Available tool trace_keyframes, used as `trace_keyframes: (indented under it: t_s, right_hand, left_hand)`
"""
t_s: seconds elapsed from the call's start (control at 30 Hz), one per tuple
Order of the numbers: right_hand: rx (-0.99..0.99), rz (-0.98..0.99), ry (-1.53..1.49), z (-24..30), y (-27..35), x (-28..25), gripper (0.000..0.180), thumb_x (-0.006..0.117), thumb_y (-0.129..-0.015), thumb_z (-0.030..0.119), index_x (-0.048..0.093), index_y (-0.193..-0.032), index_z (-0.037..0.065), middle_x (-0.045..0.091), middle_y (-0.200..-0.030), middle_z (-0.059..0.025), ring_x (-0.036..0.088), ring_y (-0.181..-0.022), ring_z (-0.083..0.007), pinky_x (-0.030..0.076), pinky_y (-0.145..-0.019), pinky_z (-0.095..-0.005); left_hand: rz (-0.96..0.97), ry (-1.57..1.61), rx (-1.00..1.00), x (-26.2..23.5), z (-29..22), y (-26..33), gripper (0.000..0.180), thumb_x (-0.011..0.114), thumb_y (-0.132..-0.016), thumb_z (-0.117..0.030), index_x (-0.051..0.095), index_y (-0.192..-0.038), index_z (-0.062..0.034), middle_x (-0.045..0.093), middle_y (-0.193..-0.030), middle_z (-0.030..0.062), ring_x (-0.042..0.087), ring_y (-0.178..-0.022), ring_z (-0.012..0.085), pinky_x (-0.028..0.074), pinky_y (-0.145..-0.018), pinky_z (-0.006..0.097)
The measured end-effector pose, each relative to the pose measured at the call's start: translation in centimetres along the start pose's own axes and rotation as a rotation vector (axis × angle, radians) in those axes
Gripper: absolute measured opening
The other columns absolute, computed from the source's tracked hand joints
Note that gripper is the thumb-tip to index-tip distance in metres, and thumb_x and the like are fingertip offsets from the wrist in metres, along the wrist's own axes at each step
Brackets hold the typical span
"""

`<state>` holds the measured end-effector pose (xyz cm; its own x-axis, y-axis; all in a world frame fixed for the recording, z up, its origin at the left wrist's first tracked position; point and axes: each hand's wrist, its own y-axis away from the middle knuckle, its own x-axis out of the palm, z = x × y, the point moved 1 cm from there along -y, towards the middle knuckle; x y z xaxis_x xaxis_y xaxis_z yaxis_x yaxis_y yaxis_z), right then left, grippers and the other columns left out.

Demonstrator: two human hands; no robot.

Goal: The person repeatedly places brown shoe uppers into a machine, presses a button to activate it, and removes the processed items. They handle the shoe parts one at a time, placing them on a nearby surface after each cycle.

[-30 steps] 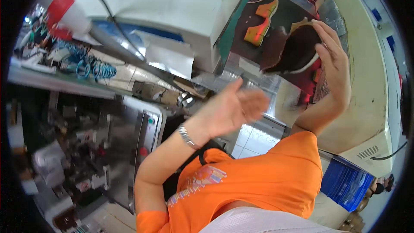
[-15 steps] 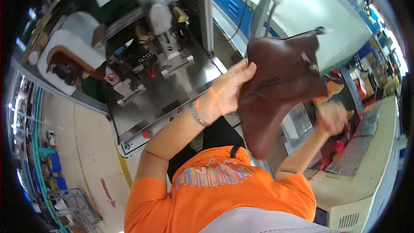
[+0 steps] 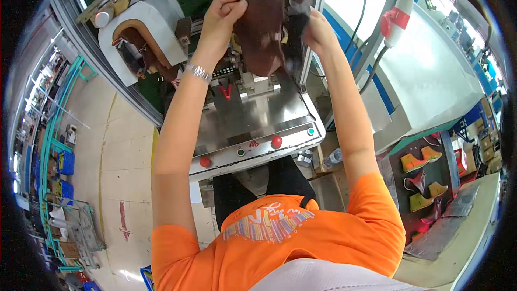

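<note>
Up over the machine's right-hand station, my two hands hold a dark brown leather boot upper point(image 3: 258, 32) between them. My left hand point(image 3: 223, 19) pinches its left edge, thumb and fingers closed. On the opposite side, my right hand point(image 3: 319, 35) grips the edge where a darker lining shows; its fingers are partly hidden and smeared. The upper hangs in front of the station's post and covers most of it. To the left, a white arched clamp point(image 3: 156, 19) with a tan pad surrounds another brown leather piece point(image 3: 142, 48).
A metal machine table point(image 3: 253, 113) has red buttons point(image 3: 276, 141) on its front panel. Upright frame posts flank it. On the right are a red-and-white plug connector point(image 3: 396, 19), a white cabinet point(image 3: 431, 70) and a rack holding yellow-orange shoe parts point(image 3: 412, 161).
My left hand has carried the boot upper forward to the machine. My right hand has come from the right side to the upper's right edge. The view has turned toward the machine.
</note>
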<state>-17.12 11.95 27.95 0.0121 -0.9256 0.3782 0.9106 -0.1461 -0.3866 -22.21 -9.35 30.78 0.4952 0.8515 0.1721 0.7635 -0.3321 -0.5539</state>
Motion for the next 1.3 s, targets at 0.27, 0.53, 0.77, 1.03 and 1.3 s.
trace_keyframes:
  t_s: [0.27, 0.53, 0.77, 1.03, 1.3]
  right_hand:
    - [0.020, -0.036, -0.139, -6.9, -4.3, -3.3, 0.012, 0.060, -0.085, 0.014, 0.062, -0.094, 0.006, 0.065, -0.085, -0.0020, 0.059, -0.076, -0.0122, 0.048, -0.068, -0.0277]
    - [0.501, 0.170, -0.240, -13.7, 5.0, -4.3, 0.051, 0.057, -0.084, 0.048, 0.051, -0.120, 0.012, 0.060, -0.113, -0.0049, 0.055, -0.107, -0.0188, 0.038, -0.097, -0.0428]
    - [0.409, 0.073, -1.162, -17.6, 6.0, -0.3, 0.051, 0.040, -0.092, 0.049, 0.053, -0.113, 0.004, 0.058, -0.112, -0.0159, 0.055, -0.108, -0.0282, 0.044, -0.093, -0.0462]
    - [0.430, 0.043, -0.902, -20.7, 2.6, -2.9, 0.045, 0.042, -0.091, 0.043, 0.054, -0.111, 0.004, 0.059, -0.108, -0.0149, 0.056, -0.102, -0.0275, 0.047, -0.088, -0.0446]
    - [0.463, 0.064, -0.792, -21.6, -0.4, -3.5, 0.039, 0.045, -0.091, 0.037, 0.055, -0.108, 0.004, 0.060, -0.104, -0.0140, 0.058, -0.095, -0.0268, 0.049, -0.083, -0.0430]
  left_hand:
    - [-0.087, 0.036, -0.071, -1.4, 5.9, -1.4, 0.024, 0.064, -0.086, -0.015, 0.048, -0.100, -0.0042, 0.058, -0.090, 0.0030, 0.054, -0.083, 0.0090, 0.043, -0.072, 0.021]
    - [0.113, -1.029, 0.782, 5.3, -2.8, 9.6, 0.034, 0.065, -0.073, -0.012, 0.060, -0.106, -0.0059, 0.059, -0.110, 0.0090, 0.051, -0.107, 0.0251, 0.034, -0.090, 0.039]
    - [0.147, -1.414, 0.411, 7.3, -1.3, 12.8, 0.055, 0.064, -0.076, -0.025, 0.047, -0.124, -0.0040, 0.054, -0.113, 0.0068, 0.038, -0.118, 0.0230, 0.026, -0.095, 0.045]
    - [0.118, -1.465, 0.424, 7.2, 1.8, 13.1, 0.053, 0.064, -0.075, -0.022, 0.046, -0.124, -0.0087, 0.048, -0.123, 0.0051, 0.035, -0.119, 0.0232, 0.025, -0.096, 0.048]
    - [0.131, -1.524, 0.437, 6.9, 2.2, 13.0, 0.051, 0.062, -0.075, -0.016, 0.048, -0.124, -0.0130, 0.048, -0.120, 0.0045, 0.036, -0.117, 0.0226, 0.026, -0.095, 0.051]
